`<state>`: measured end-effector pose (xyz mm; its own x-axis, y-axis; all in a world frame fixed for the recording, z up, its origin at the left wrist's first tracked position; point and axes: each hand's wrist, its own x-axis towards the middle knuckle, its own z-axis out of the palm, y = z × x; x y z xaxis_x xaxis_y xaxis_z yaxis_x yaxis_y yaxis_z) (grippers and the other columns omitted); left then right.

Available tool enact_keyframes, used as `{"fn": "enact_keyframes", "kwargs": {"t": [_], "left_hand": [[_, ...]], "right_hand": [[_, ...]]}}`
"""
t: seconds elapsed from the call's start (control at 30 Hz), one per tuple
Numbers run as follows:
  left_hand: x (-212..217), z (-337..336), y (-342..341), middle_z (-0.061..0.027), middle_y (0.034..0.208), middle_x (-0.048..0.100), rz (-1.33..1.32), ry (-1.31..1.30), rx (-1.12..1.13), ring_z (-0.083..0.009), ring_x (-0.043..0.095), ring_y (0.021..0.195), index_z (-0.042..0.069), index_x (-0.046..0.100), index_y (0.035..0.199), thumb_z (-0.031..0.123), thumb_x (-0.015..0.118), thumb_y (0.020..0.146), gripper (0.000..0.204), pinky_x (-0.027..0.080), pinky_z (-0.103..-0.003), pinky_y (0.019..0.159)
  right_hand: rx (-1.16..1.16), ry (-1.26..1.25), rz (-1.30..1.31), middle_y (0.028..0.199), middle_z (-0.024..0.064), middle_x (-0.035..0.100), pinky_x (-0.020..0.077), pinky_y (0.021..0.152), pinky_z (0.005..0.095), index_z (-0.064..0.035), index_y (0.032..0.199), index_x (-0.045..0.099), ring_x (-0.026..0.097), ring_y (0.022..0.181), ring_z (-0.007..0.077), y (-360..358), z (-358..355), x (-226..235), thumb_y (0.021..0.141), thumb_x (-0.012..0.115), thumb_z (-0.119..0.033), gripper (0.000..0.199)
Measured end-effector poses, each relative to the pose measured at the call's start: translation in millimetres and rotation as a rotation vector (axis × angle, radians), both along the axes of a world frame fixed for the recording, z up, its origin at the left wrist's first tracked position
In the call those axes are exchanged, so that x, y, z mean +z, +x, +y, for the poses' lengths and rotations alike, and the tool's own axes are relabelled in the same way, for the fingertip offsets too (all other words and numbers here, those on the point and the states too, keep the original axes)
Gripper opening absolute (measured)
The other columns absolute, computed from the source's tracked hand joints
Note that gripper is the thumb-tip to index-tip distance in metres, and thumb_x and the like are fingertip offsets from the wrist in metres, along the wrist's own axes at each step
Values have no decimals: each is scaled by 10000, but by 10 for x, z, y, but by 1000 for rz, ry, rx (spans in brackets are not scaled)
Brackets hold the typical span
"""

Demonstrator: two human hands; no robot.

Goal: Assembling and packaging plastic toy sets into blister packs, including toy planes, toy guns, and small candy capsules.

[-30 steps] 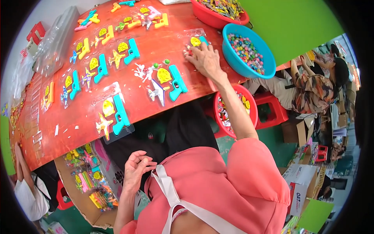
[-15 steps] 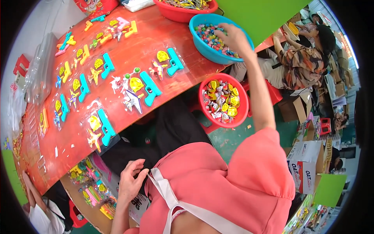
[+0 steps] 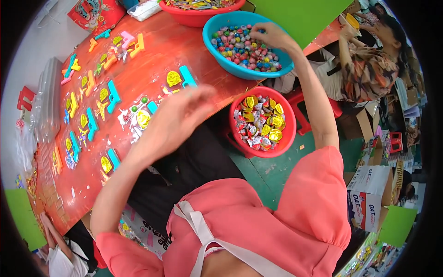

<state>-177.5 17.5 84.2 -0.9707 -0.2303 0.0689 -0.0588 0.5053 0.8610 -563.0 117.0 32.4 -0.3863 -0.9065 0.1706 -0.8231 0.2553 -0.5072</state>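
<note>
My right hand (image 3: pixel 272 37) is over the blue basin (image 3: pixel 240 71), its fingers curled together at the small colourful wrapped balls (image 3: pixel 244 48). Whatever may be between the fingertips is too small to make out. Motion smears my left hand (image 3: pixel 177 117), raised over the table's near edge, so its fingers are unclear. Beneath and beside it lie clear plastic blister trays with teal toy guns (image 3: pixel 113 97), yellow foil-wrapped pieces (image 3: pixel 174 78) and small toy planes. Two green balls (image 3: pixel 144 99) rest in a tray partly hidden by my left forearm.
A red basin (image 3: pixel 291 127) of yellow and silver foil-wrapped pieces stands below the edge of the red table (image 3: pixel 152 55). Another red basin (image 3: pixel 198 18) sits at the back. Stacked clear trays (image 3: pixel 48 99) are at left; a co-worker (image 3: pixel 369 69) sits at right.
My left hand has risen from beside my body to above the table edge, moving forward and right. My right hand stays at the blue basin, its fingers now drawn together. The view has shifted slightly.
</note>
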Motion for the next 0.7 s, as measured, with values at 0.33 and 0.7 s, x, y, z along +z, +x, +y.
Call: {"fn": "enact_keyframes", "kwargs": {"t": [0.33, 0.7], "left_hand": [[-341, -153, -2422, -200, 917, 698, -197, -826, -216, -362, 679, 900, 42, 712, 979, 309, 694, 811, 315, 543, -468, 794], [-792, -233, -2792, -103, 766, 687, -62, 123, 112, -258, 701, 673, 38, 651, 1051, 198, 713, 840, 271, 560, -382, 562]], "right_hand": [[123, -793, -1649, 894, 70, 484, 331, 498, 199, 23, 1038, 506, 421, 681, 102, -253, 255, 90, 985, 562, -145, 185], [-64, -699, -1388, 870, 38, 500, 295, 465, 188, -10, 1143, 511, 353, 598, 69, -35, 164, 215, 1012, 540, -192, 227]]}}
